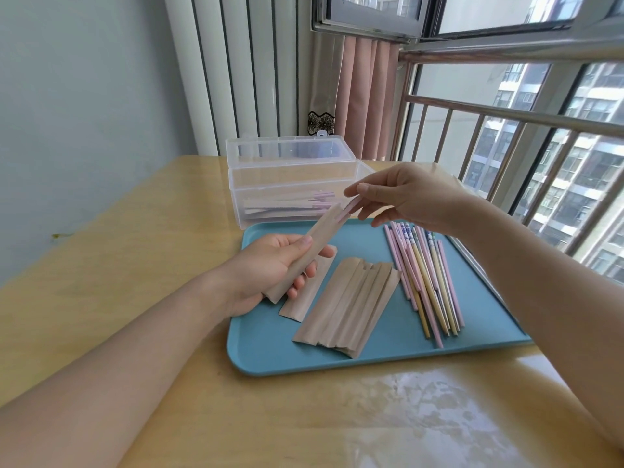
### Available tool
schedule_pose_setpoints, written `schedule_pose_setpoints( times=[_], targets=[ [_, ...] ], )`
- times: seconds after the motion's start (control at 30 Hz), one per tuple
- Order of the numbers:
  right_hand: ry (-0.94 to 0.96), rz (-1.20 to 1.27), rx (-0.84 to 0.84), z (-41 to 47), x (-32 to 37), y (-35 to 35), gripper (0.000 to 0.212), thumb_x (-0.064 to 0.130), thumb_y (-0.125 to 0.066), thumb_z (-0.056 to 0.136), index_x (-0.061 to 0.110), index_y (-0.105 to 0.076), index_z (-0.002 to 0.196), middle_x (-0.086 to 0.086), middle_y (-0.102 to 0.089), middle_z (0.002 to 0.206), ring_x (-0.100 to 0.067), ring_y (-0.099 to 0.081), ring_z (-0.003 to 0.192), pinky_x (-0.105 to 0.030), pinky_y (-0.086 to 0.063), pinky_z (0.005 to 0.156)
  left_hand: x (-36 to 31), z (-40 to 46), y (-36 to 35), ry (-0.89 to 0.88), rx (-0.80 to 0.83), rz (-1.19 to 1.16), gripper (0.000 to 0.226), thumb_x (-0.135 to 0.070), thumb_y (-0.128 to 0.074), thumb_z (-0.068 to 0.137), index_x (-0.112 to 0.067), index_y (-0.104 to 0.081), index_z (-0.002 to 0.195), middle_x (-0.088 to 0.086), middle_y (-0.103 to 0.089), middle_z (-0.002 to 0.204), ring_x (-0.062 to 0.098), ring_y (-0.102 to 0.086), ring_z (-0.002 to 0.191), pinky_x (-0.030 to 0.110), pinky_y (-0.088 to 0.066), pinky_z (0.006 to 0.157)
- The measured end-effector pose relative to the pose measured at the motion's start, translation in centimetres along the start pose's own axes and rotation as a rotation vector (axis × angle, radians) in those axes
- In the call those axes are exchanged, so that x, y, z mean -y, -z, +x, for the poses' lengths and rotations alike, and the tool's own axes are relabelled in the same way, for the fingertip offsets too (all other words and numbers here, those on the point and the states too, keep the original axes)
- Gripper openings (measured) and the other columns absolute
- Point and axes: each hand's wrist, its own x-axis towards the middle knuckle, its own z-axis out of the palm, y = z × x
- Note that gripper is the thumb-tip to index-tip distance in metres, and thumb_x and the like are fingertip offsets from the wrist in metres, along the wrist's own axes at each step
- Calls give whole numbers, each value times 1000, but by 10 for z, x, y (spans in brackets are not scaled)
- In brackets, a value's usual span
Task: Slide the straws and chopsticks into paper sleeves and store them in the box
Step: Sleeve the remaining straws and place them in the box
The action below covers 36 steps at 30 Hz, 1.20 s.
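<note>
Two pink ends (347, 211) pinched between right fingers (368, 192), above sleeve (304, 256).

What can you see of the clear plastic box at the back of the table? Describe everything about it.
The clear plastic box is see-through, rectangular and open, its hinged lid standing up behind it with two latch tabs on top. It rests on the wooden table, close against the far edge of the blue tray. Inside lie several paper sleeves with pink ends showing. Neither hand touches it.

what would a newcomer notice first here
The left hand grips a paper sleeve above the blue tray, while the right hand pinches a pink stick poking from its top. Behind stands an open clear box.
</note>
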Motion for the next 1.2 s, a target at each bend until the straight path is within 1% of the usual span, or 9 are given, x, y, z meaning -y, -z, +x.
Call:
schedule_pose_setpoints(
  times=[0.17,0.27,0.37,0.43,0.5,0.67,0.9,1.07,1.2],
  targets=[
    [-18,-66,170,0,3,-6,35,29,-51,102,8,-66,126,-10,-74,112,-23,-70,90,-31,-60,73,0,0,0,3,3,9,38,-33,-43,107,-16,-77,109,-1,-55,72,8,-47,55,21,-46,51],
    [-72,-160,53,1,3,-3,49,47,-41,103,12,-60,131,-13,-73,106,-29,-70,83,-38,-60,71,0,0,1,6,3,-4,38,-34,-43,107,-16,-76,109,-2,-57,71,8,-49,55,21,-47,52],
    [-216,-645,-224,4,-6,7,64,63,-47,95,3,-70,95,-13,-73,77,-23,-64,60,-36,-56,63,0,0,1,2,-1,-37,38,-33,-42,107,-14,-75,112,-1,-59,71,9,-51,55,22,-47,52],
    [-374,-858,-200,3,-18,11,57,58,-65,88,3,-67,71,-6,-66,54,-18,-55,47,-27,-50,52,0,0,1,3,-4,-49,38,-33,-42,107,-12,-73,114,-1,-59,71,10,-52,56,23,-48,53],
    [-473,-869,-129,5,-29,11,51,48,-77,83,6,-59,60,0,-56,40,-18,-51,42,-24,-44,49,0,0,1,5,-3,-61,38,-33,-42,107,-12,-73,113,0,-59,72,11,-52,56,23,-48,53],
    [-549,-633,-137,9,-32,16,38,27,-81,84,4,-58,63,-3,-56,44,-15,-44,38,-22,-36,42,0,0,1,12,-1,-68,38,-32,-43,107,-12,-73,112,0,-60,72,11,-53,58,23,-49,54],
    [-564,-440,-130,4,-28,25,17,10,-66,88,1,-65,74,-6,-59,57,-11,-44,41,-20,-34,40,0,0,1,16,-2,-63,37,-32,-42,107,-12,-73,112,1,-60,72,11,-53,57,23,-49,53],
    [-219,345,-74,2,-10,36,12,8,-59,95,4,-63,85,-8,-60,71,-12,-55,55,-15,-48,46,1,1,1,-2,15,-32,36,-31,-42,107,-14,-72,115,2,-62,76,10,-54,58,22,-50,54],
    [4,614,-203,5,3,19,11,2,-58,94,0,-64,85,-9,-65,67,-12,-62,56,-15,-55,54,0,0,1,0,22,-30,35,-31,-42,107,-14,-72,116,2,-63,77,11,-53,59,22,-50,54]
  ],
)
